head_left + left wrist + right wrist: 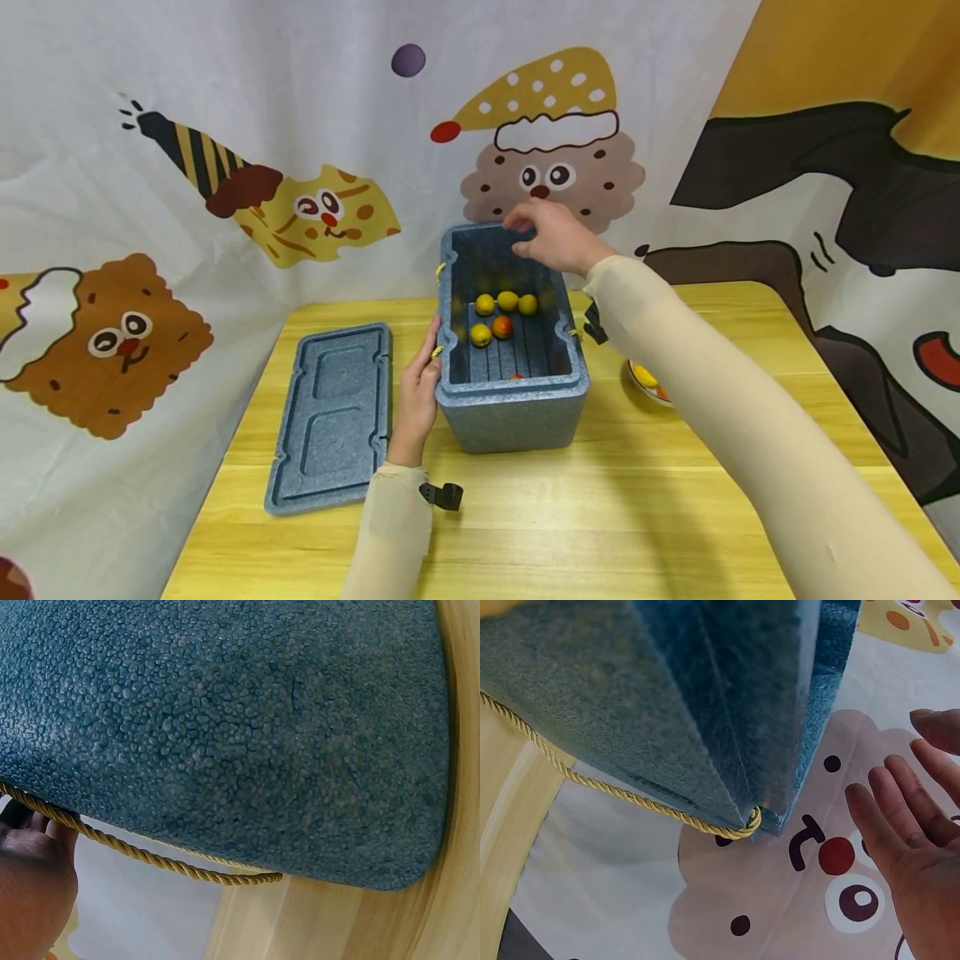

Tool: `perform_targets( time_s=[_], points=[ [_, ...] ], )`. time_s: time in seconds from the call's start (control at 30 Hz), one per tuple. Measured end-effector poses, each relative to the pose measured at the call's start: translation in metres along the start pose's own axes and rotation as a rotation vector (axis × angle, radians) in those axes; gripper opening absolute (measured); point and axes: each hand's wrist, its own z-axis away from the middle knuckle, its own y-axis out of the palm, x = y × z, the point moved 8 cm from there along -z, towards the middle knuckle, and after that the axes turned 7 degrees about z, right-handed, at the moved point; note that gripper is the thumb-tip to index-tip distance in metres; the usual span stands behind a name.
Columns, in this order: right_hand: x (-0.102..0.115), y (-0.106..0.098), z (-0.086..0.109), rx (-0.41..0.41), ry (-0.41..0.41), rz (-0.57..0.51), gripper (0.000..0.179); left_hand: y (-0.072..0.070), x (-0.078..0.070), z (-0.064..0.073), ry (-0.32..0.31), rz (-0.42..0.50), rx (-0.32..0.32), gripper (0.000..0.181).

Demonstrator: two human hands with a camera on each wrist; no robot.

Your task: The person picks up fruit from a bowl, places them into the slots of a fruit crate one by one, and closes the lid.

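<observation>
A deep blue-grey foam box (513, 425) stands on the table, its top uncovered. On its floor lie several small yellow fruits (507, 302) and a red-orange fruit (502, 327); a bit of another red one (517, 377) shows by the near wall. My left hand (417, 396) rests against the box's left side with fingers extended, beside a twisted gold rope (161, 860). Above the far right rim, my right hand (558, 237) holds nothing, its fingers loosely spread in the right wrist view. A gold rope (630, 796) also runs along the box's right side.
The box's blue-grey foam lid (337, 417) lies flat on the wooden table (517, 525), left of the box. To the right, a bowl (651, 395) with yellow and orange fruit is partly hidden by my right sleeve. A cartoon-printed cloth (315, 83) hangs behind.
</observation>
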Motion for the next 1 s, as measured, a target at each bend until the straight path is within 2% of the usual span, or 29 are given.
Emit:
perform_targets(
  time_s=[0.43, 0.73, 1.0],
  points=[
    [-0.013, -0.021, 0.027, -0.084, -0.006, -0.066, 0.036, 0.001, -0.002, 0.000, -0.009, -0.006, 0.005, 0.051],
    [-0.043, -0.037, 0.054, -0.155, 0.007, -0.190, 0.034, 0.001, -0.003, 0.000, 0.001, -0.009, -0.008, 0.050],
    [-0.066, -0.043, 0.073, -0.178, 0.053, -0.185, 0.034, 0.001, 0.000, 0.001, -0.014, 0.001, -0.012, 0.050]
  ],
)
